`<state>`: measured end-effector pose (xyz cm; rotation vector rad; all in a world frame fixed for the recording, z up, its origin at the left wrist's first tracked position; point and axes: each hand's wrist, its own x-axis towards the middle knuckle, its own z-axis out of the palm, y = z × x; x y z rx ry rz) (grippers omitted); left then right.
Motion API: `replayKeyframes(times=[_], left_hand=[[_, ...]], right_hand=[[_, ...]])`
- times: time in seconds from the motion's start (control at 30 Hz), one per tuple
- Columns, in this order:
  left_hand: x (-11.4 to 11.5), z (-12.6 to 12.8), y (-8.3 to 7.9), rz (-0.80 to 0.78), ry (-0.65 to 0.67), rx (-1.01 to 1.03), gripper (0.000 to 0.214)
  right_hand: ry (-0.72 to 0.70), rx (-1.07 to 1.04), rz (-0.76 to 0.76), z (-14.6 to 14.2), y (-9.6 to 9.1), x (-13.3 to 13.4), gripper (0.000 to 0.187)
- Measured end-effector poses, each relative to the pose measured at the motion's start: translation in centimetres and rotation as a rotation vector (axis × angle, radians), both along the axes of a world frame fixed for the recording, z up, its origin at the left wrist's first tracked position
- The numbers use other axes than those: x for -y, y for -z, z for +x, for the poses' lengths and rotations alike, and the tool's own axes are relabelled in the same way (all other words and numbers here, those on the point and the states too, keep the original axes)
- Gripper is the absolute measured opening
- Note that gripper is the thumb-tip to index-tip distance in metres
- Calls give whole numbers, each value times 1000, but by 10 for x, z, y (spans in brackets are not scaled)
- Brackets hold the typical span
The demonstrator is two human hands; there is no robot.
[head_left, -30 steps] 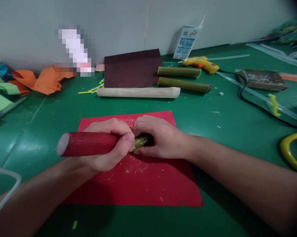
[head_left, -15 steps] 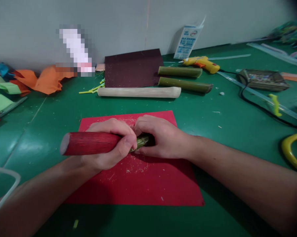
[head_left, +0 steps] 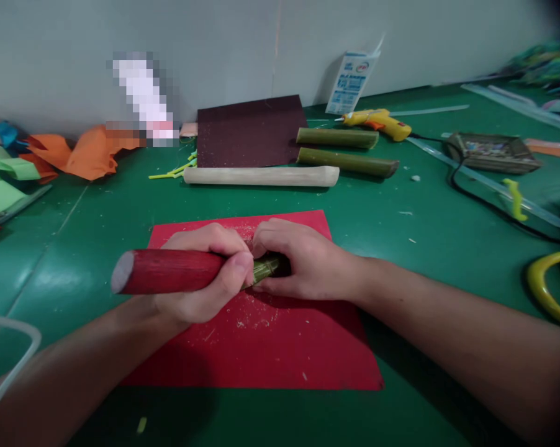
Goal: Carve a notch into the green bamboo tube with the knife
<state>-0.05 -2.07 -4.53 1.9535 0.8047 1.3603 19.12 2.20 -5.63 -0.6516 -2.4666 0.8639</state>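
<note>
My left hand [head_left: 210, 273] is closed around a thick red wooden handle [head_left: 168, 271], whose pale round end points left. Whatever the handle leads to is hidden behind my fingers. Close beside it, my right hand [head_left: 303, 261] grips a short green bamboo piece [head_left: 265, 269], of which a part shows between the two hands. Both hands are over a red sheet [head_left: 280, 347] strewn with pale shavings.
Behind the sheet lie a pale peeled stick [head_left: 261, 176] and two split bamboo lengths [head_left: 347, 161]. A yellow glue gun [head_left: 377, 121] with a black cord, a small tray [head_left: 494, 152] and yellow-handled scissors [head_left: 543, 285] are to the right. Orange paper [head_left: 91, 152] is at left.
My left hand and the red handle have shifted slightly left, baring a little more of the bamboo. My right hand stays nearly in place; the whole view has shifted slightly.
</note>
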Motion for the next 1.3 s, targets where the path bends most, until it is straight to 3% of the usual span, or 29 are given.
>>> replayKeyframes(times=[0.13,0.57,1.07,1.3], left_hand=[[1,0,2,-16,-46,37,14],[1,0,2,-65,-25,55,12],[3,1,-13,-2,-25,-182,10],[4,3,-13,20,-51,-146,14]], right_hand=[[12,9,3,0,0,0,19],[18,19,7,1,1,-1,16],[20,-6,36,0,2,0,19],[18,-12,22,-1,1,0,18]])
